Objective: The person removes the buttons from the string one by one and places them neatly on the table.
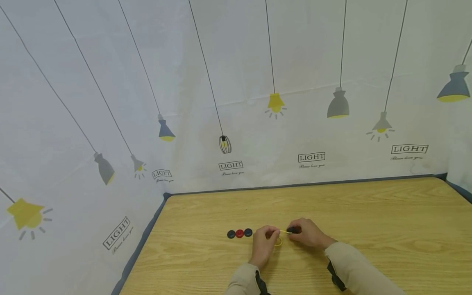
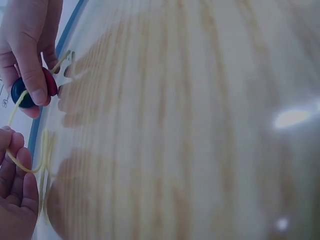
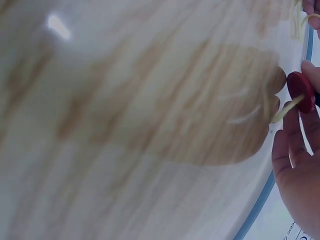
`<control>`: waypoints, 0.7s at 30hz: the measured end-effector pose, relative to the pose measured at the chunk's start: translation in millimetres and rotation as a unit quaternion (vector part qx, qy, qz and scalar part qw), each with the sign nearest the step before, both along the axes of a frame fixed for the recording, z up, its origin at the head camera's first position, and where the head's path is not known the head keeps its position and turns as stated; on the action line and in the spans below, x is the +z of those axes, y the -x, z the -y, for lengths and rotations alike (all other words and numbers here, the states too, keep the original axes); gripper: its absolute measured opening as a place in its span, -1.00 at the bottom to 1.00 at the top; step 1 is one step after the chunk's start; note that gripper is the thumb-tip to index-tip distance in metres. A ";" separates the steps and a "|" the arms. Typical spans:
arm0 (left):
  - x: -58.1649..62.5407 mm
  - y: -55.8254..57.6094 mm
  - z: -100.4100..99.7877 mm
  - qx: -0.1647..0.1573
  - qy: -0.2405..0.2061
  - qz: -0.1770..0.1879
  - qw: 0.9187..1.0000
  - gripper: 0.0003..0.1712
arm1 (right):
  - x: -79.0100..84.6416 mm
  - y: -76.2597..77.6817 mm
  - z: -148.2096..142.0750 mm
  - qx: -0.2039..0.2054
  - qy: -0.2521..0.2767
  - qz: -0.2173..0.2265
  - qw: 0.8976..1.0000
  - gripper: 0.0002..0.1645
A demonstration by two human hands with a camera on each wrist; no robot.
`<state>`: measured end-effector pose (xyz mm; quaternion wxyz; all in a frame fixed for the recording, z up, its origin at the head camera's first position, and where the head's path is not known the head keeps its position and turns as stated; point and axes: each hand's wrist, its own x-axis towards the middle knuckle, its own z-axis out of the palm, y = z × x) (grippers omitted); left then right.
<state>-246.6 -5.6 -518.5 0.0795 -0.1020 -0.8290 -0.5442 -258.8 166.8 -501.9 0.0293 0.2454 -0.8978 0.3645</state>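
My right hand [image 1: 309,233] pinches a black disc [image 2: 15,92] and a red disc [image 2: 51,84], held face to face between thumb and fingers. Yellow cord [image 2: 30,170] comes out at the black disc's middle, and a short end shows at the red disc [image 3: 297,82] on the opposite side. To the left, my left hand [image 1: 262,243] pinches that cord between thumb and fingertips. A loop of it hangs below the left fingers, and the piece between the two hands runs nearly straight.
Left of my left hand, a red disc [image 1: 239,233] lies in a row between two black discs [image 1: 231,234] [image 1: 248,232] on the wooden table [image 1: 191,262]. A white wall cloth [image 1: 258,135] printed with lamps rises behind the far edge.
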 end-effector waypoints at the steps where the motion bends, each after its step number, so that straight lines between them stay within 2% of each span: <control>1: -0.4 0.3 0.1 0.001 0.000 0.000 1.000 -0.92 | 0.0 0.0 -0.2 0.002 0.000 -0.001 1.000 -0.90; 12: -1.4 2.0 3.4 0.003 -0.012 -0.003 1.000 -0.92 | -4.2 2.4 -2.8 0.018 0.004 0.034 0.999 -0.84; 21: 0.7 2.9 5.5 0.004 -0.016 0.001 1.000 -0.91 | 0.4 -0.1 -2.2 0.036 0.011 0.055 0.998 -0.83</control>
